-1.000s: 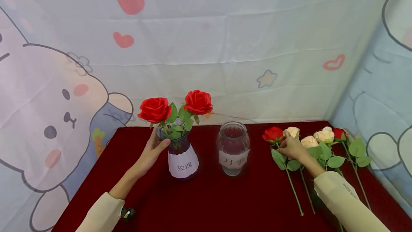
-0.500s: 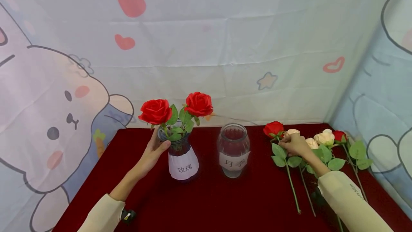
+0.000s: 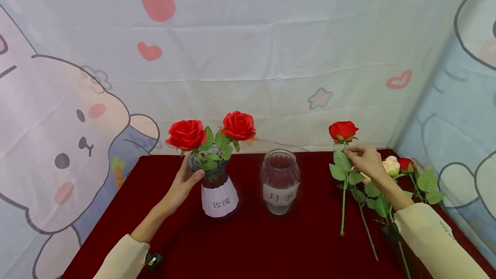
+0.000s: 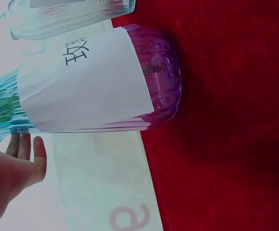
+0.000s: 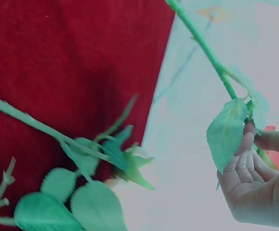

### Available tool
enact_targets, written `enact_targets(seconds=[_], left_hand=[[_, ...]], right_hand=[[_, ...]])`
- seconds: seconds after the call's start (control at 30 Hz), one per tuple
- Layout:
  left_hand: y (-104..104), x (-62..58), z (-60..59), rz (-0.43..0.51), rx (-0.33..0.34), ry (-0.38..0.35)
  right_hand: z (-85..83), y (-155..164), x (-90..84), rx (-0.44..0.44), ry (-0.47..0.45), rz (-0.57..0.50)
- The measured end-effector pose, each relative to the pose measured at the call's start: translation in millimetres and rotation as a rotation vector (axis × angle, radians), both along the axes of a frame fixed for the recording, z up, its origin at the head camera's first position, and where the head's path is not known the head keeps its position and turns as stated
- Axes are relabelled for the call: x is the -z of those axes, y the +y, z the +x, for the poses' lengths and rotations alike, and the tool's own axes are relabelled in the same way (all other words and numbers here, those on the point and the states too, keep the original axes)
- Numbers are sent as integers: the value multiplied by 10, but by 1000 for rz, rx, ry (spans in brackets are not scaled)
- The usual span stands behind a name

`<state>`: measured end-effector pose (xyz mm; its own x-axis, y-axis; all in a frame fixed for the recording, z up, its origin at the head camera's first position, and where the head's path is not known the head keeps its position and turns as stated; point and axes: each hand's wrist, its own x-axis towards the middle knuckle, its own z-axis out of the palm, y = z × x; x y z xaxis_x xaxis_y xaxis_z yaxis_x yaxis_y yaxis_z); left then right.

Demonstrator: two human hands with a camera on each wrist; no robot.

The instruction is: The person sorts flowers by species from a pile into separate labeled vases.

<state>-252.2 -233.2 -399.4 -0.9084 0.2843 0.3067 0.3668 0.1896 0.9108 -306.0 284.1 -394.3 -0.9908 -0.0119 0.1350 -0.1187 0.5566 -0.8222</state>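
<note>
One rose stem (image 3: 343, 201) below grip (image 3: 362, 161)

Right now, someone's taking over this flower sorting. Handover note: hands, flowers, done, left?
Left hand: holds the neck of the labelled vase, which has two red roses in it.
Right hand: pinches a red rose by the stem just under the bloom, upright, its stem tip low over the red tablecloth.
Second labelled jar: no flowers in it.
Left on the cloth at right: cream roses and another red rose.
Done: two reds in the vase. Left: the held rose and the pile.
</note>
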Motion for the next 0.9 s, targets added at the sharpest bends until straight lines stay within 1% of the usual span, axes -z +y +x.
enact_targets(seconds=[0.1,0.23,0.33,0.47,0.63,0.73,0.9], left_hand=[[-9,3,23,-2,-6,1],[-16,10,50,-7,-15,-5],[-12,15,55,-8,-21,-10],[-6,16,40,-1,-25,-10],[5,6,5,-2,-17,-5],[6,6,-2,-8,-21,-7],[19,18,-7,-4,-19,-13]], right_hand=[[57,41,-127,2,-16,-79],[154,107,-291,-5,-33,-221],[216,166,-404,-28,-29,-395],[260,220,-553,-81,-22,-621],[330,238,-708,-150,-44,-773],[367,213,-778,-181,-51,-845],[424,116,-884,-194,-7,-955]])
